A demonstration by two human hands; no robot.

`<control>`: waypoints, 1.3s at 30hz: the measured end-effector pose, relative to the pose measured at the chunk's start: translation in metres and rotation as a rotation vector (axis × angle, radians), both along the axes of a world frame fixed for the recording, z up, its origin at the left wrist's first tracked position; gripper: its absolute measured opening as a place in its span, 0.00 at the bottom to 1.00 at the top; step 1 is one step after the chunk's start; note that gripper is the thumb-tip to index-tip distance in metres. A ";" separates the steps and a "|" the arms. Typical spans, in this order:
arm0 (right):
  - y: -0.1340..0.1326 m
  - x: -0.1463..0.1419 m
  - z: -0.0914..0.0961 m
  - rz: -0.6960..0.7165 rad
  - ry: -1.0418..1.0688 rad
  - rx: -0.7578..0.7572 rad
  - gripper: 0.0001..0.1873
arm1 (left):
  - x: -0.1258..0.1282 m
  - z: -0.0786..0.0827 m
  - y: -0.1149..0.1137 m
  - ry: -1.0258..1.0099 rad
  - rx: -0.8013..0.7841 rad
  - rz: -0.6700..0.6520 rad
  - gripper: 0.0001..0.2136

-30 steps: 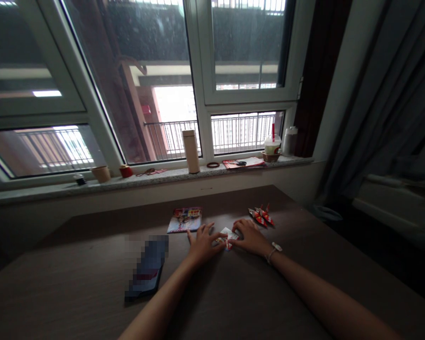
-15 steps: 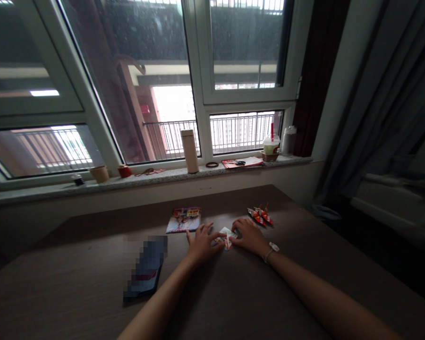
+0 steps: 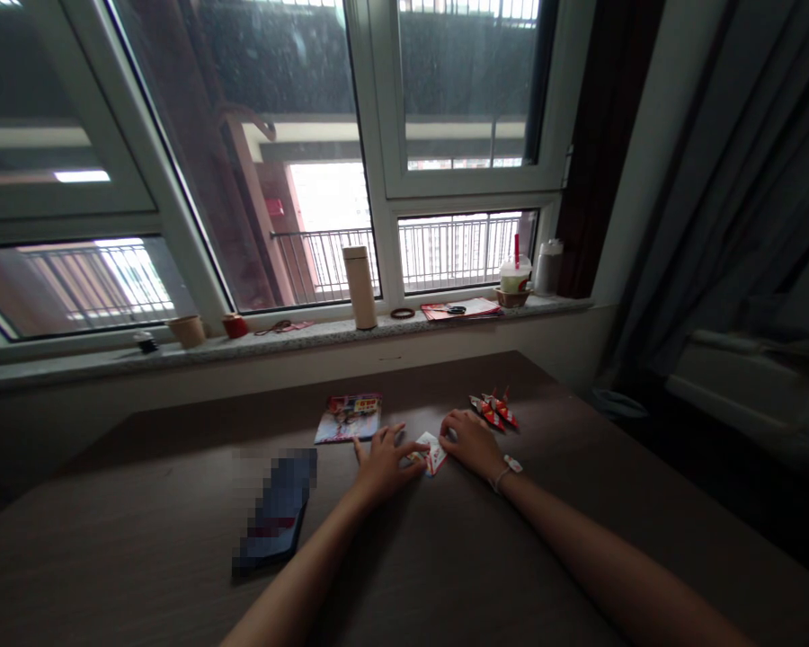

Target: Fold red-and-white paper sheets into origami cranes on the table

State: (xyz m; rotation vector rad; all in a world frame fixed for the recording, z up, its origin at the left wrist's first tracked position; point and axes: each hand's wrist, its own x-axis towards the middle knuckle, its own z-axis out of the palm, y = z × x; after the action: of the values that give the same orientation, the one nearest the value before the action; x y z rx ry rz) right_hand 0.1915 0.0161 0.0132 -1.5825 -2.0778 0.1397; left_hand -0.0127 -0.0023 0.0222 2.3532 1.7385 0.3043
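On the dark table lies a small piece of folded paper (image 3: 434, 455), white with red printed parts. My left hand (image 3: 386, 465) rests at its left side, fingers spread, the thumb and index finger reaching onto the paper. From the right, my right hand (image 3: 472, 442) has its fingers curled together at the paper's right edge; the fingertips partly hide that edge. Just beyond my right hand sit several red-and-white folded paper pieces (image 3: 493, 412) with pointed ends. A colourful printed packet (image 3: 349, 420) lies beyond my left hand.
A dark blue pixelated object (image 3: 280, 512) lies left of my left forearm. Along the windowsill (image 3: 297, 340) stand a beige bottle (image 3: 360, 289), a paper cup (image 3: 189, 332), a drink cup with a red straw (image 3: 515, 275), and scissors (image 3: 456, 310) on red-edged papers.
A flap on the right of the paper now shows a broader white face with red marks. My right hand has shifted slightly left and its wrist turned a little; my left hand stays nearly still.
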 end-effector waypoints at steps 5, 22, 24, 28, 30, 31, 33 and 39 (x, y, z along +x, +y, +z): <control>0.002 0.001 -0.005 0.023 0.033 0.004 0.05 | -0.001 0.000 0.000 -0.005 0.002 -0.005 0.16; 0.016 0.001 -0.011 -0.022 0.142 -0.113 0.08 | 0.003 -0.002 -0.001 0.036 0.078 -0.043 0.19; 0.017 0.001 -0.013 -0.022 0.146 -0.113 0.08 | 0.003 -0.003 0.000 0.058 0.110 -0.050 0.18; 0.018 0.002 -0.014 -0.028 0.153 -0.126 0.08 | 0.003 -0.003 -0.001 0.073 0.176 -0.072 0.17; 0.019 0.003 -0.014 -0.031 0.158 -0.142 0.07 | 0.003 -0.003 -0.001 0.065 0.178 -0.072 0.17; 0.020 0.003 -0.014 -0.027 0.161 -0.152 0.07 | 0.003 -0.003 -0.001 0.061 0.171 -0.070 0.17; 0.021 0.005 -0.014 -0.016 0.169 -0.169 0.06 | 0.003 -0.002 -0.001 0.053 0.146 -0.062 0.17; 0.019 0.006 -0.015 -0.009 0.185 -0.151 0.06 | 0.004 -0.001 -0.003 0.036 0.076 -0.045 0.18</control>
State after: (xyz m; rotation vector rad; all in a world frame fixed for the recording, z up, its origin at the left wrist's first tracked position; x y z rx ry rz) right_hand 0.1979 0.0347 -0.0014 -1.5999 -1.9553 0.4318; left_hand -0.0082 -0.0051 0.0214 2.4624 1.7166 0.3284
